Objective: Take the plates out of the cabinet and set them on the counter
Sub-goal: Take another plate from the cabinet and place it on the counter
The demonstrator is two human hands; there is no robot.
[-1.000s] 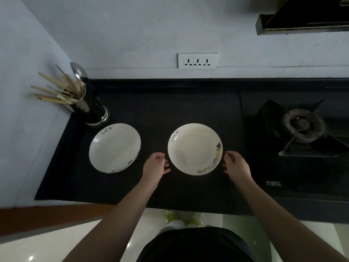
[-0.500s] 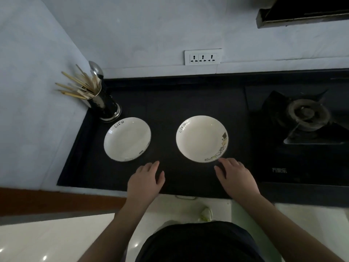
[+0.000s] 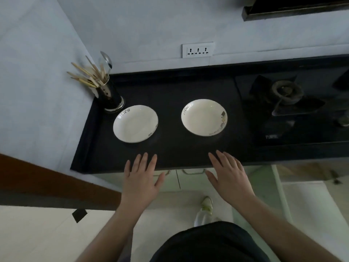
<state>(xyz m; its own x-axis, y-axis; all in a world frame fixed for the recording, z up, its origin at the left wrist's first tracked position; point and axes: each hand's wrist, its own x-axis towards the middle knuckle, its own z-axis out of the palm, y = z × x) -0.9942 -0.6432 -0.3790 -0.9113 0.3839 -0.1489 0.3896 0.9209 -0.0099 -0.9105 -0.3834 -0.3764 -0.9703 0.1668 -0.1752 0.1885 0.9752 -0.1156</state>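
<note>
Pale, matte walls (image 3: 143, 25) meet in a corner far beyond the left grip (image 3: 140, 178), and a glossy light tiled floor (image 3: 37, 233) lies below both grips. The table (image 3: 170, 152) is a flat black slab, dull and smooth, its front edge passing under the fingertips of both grips. Set into it, beyond and outward of the right grip (image 3: 229, 175), is a dark stove (image 3: 283, 103) with a round burner and pointed pan supports. Pale cabinet doors (image 3: 190, 178) with thin metal handles show between the two grips, under the table edge.

Both plates rest flat on the table, well apart from each other and from the grips. The left plate (image 3: 135, 123), round, white and glossy with lettering on its rim, lies just beyond the left grip. The right plate (image 3: 204, 117), equally round, cream with a printed edge, lies beyond the right grip, slightly inward. A shiny metal holder (image 3: 111, 97) of wooden chopsticks stands just beside the left plate's far rim. A white socket strip (image 3: 198, 49) sits on the far wall.

Both grips are spread flat, palms down, holding nothing.
</note>
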